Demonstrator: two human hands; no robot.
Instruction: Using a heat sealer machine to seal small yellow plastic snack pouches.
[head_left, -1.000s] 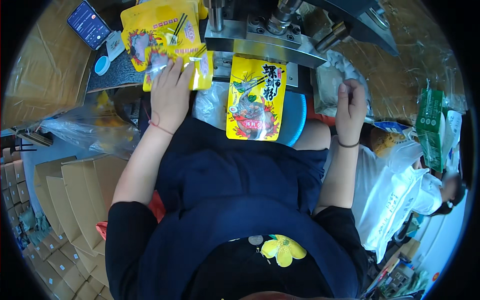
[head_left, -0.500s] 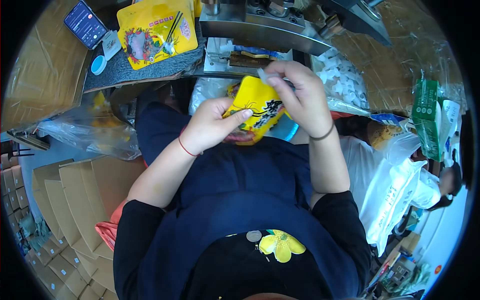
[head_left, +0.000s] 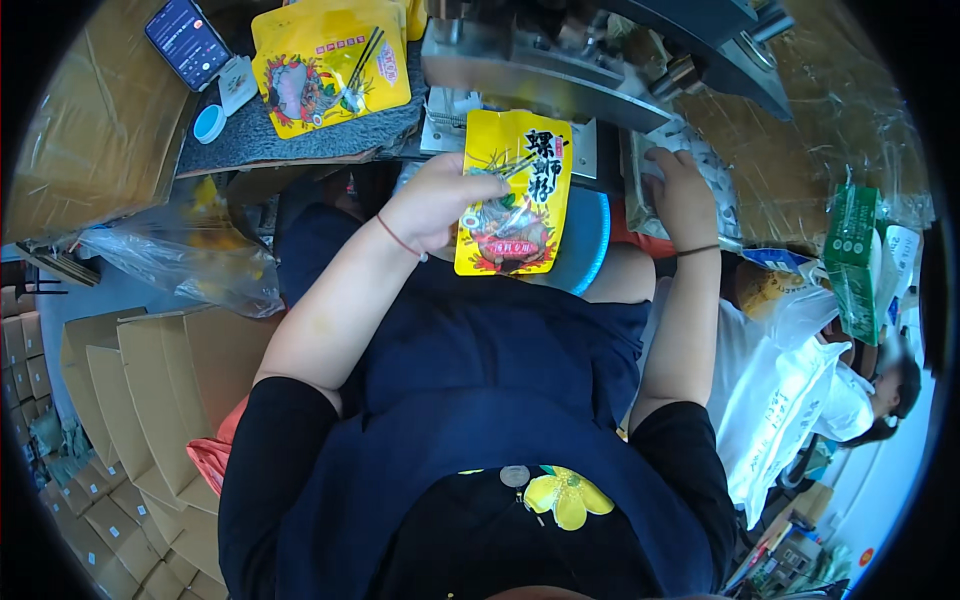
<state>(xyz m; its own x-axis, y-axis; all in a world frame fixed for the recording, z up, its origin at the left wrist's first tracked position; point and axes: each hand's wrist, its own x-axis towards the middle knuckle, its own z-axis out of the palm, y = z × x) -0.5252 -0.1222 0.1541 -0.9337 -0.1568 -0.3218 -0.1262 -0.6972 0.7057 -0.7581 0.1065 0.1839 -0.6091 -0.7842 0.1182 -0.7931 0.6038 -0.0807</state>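
Note:
My left hand (head_left: 440,205) grips a flat yellow printed pouch (head_left: 513,225) by its left edge, thumb across the front. The pouch hangs almost upright before a metal press-like machine (head_left: 540,75), its printed face toward me. My right hand (head_left: 683,205) is at the near left edge of a pile of small whitish translucent pieces (head_left: 712,165), right of the machine. Its fingers are parted and slightly bent; nothing shows between them, though the fingertips are partly hidden.
More yellow pouches (head_left: 335,75) lie on a grey mat at the upper left, beside a phone (head_left: 188,45) and a blue-white round cap (head_left: 209,123). A blue round rim (head_left: 600,240) shows behind the pouch. Cardboard boxes (head_left: 190,400) stand lower left; a green box (head_left: 853,260) sits at right. Another person (head_left: 860,390) is at far right.
My right hand has left the pouch's top, where it pinched a small whitish piece, and moved right to the pile. My left hand has turned the pouch more upright. The machine's upper part looks blurred.

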